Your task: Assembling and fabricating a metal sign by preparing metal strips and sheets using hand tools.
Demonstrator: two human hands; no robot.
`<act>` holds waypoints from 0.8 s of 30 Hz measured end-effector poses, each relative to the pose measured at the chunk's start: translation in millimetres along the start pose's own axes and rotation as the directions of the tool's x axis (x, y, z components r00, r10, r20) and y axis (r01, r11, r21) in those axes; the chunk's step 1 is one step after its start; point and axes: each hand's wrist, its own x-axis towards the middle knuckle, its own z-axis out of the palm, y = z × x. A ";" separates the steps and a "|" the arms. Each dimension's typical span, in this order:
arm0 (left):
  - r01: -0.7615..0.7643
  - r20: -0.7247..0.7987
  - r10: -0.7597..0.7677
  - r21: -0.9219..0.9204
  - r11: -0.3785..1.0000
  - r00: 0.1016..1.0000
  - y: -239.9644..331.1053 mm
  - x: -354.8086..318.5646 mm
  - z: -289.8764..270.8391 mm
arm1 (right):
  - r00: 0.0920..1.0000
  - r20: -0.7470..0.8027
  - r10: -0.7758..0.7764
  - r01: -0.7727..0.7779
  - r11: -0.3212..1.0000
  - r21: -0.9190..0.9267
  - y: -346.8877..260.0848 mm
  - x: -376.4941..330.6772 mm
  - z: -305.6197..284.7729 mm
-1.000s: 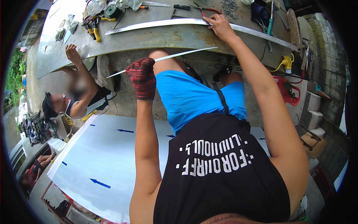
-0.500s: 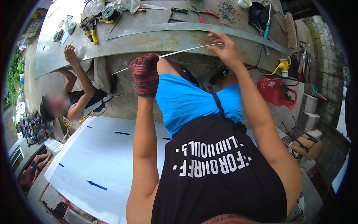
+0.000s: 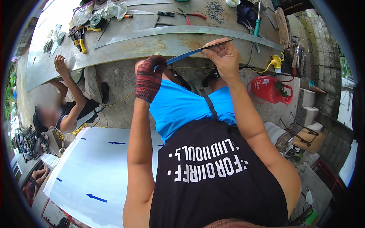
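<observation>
My left hand (image 3: 149, 79), in a red and black knitted glove, is closed around a thin metal strip (image 3: 185, 56) with a bluish face. Bare, my right hand (image 3: 225, 57) pinches the strip's right end between thumb and fingers. The strip slants up to the right, over the table's near edge; part of it is hidden in the glove. Just beyond, a long, slightly curved grey metal strip (image 3: 152, 32) lies along the metal-topped table (image 3: 125, 46).
Yellow-handled snips (image 3: 80, 41), red-handled pliers (image 3: 192, 16) and a teal-handled tool (image 3: 257, 27) lie on the table. At right are a yellow plug connector (image 3: 276, 64) and a red gas cylinder (image 3: 268, 89). Another person (image 3: 72, 102) is at left, beside a pale sheet (image 3: 110, 163) with blue arrows.
The strip has turned from nearly edge-on to showing its bluish face. My right hand has gone from loosely spread fingers to gripping its end. The whole view has shifted slightly.
</observation>
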 end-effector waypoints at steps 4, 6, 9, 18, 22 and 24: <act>0.232 0.113 -0.224 -0.063 0.971 0.968 3.2 -9.0 7.9 | 0.992 -0.057 0.110 -0.112 0.994 -0.020 -3.7 -1.8 4.2; 0.245 0.143 -0.231 -0.090 0.965 0.963 2.4 -11.8 8.3 | 0.990 -0.069 0.123 -0.126 0.991 -0.043 -7.2 -4.8 7.2; 0.294 0.152 -0.306 0.096 0.951 0.940 1.8 -14.4 9.1 | 0.987 -0.078 0.137 -0.147 0.979 -0.143 -11.0 -8.7 11.4; 0.157 0.082 -0.150 -0.087 0.984 0.985 -17.7 -16.8 28.2 | 0.994 -0.094 0.062 -0.077 0.983 -0.166 -6.6 -16.7 0.1; 0.061 0.168 -0.070 0.060 0.996 0.983 -20.4 -13.2 28.9 | 0.993 -0.118 0.016 -0.034 0.988 -0.150 4.9 -16.8 -9.1; 0.111 0.139 -0.154 0.274 0.955 0.978 -16.1 -11.6 28.8 | 0.996 -0.033 -0.077 0.068 0.972 -0.223 11.7 -18.2 -15.0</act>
